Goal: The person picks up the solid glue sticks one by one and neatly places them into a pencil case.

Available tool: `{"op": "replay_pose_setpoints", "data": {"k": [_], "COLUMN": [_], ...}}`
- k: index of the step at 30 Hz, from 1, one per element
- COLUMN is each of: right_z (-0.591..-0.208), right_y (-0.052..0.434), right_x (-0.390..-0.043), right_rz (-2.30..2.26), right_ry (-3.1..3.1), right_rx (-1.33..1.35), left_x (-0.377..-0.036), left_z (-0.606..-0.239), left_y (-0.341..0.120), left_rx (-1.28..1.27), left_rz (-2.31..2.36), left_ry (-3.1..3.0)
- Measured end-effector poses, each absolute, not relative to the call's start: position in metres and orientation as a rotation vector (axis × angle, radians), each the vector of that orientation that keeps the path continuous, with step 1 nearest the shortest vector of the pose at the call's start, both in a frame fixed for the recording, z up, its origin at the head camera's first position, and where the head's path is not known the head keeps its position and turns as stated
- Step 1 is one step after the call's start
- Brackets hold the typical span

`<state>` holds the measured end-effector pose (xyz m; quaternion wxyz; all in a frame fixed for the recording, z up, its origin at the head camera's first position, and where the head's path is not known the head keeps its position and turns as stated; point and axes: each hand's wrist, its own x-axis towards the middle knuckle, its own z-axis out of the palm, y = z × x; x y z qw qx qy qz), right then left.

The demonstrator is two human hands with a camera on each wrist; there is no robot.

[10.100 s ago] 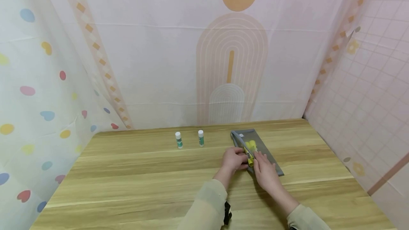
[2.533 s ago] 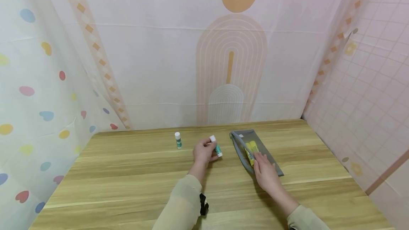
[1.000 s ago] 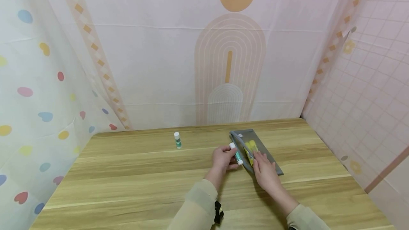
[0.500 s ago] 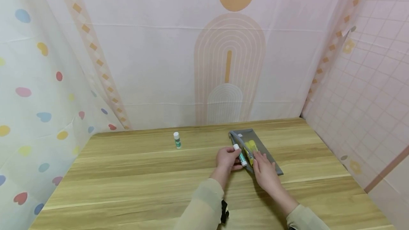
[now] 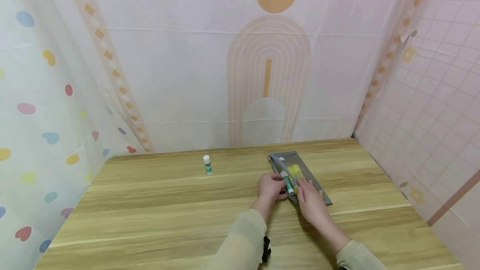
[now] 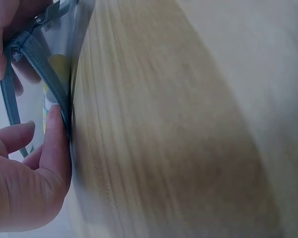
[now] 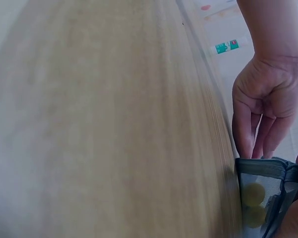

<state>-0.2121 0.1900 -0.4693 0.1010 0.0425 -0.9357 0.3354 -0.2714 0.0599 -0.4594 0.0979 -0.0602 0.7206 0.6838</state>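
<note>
The glue stick (image 5: 288,186) sits in the mouth of the pouch (image 5: 306,171), bench (image 5: 168,211) right, farther right than half a second earlier. Left hand (image 5: 271,186) fingers touch it; obscured fingertips leave the grip indeterminate. Right hand (image 5: 312,203) pinches the pouch edge.

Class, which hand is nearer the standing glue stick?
Left. Left hand: right of the standing glue stick, at the mesh zip pouch; right hand: farther right, on the pouch.

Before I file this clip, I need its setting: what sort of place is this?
Probably an indoor nook set up for tabletop filming: a wood-grain table, printed fabric sheets hanging behind and on both sides, and a zippered pouch lying on the tabletop.
</note>
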Motion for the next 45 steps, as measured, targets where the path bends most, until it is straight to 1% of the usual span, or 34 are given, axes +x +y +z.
{"op": "replay_pose_setpoints", "data": {"k": [11,14,15,21,29,45], "right_z": [-0.468,-0.468,-0.468,-0.469,-0.468,-0.465], "right_y": [0.190,0.190,0.189,0.190,0.190,0.191], "right_x": [-0.213,-0.212,-0.212,-0.212,-0.213,-0.214], "right_rz": [0.996,1.008,1.008,1.000,1.009,1.002], "right_ry": [-2.741,-2.745,-2.746,-2.750,-2.750,-2.743], "right_rx": [0.147,0.147,0.147,0.155,0.155,0.156], "left_x": [-0.267,-0.273,-0.279,-0.295,-0.274,-0.269], "left_z": [-0.457,-0.465,-0.475,-0.501,-0.468,-0.460], "left_y": [0.067,0.069,0.070,0.073,0.069,0.066], "left_rx": [-0.154,-0.138,-0.119,-0.047,-0.101,-0.009], "left_rz": [2.106,2.127,2.143,2.187,2.172,2.119], "left_ry": [2.046,2.008,2.005,1.956,1.915,1.994]}}
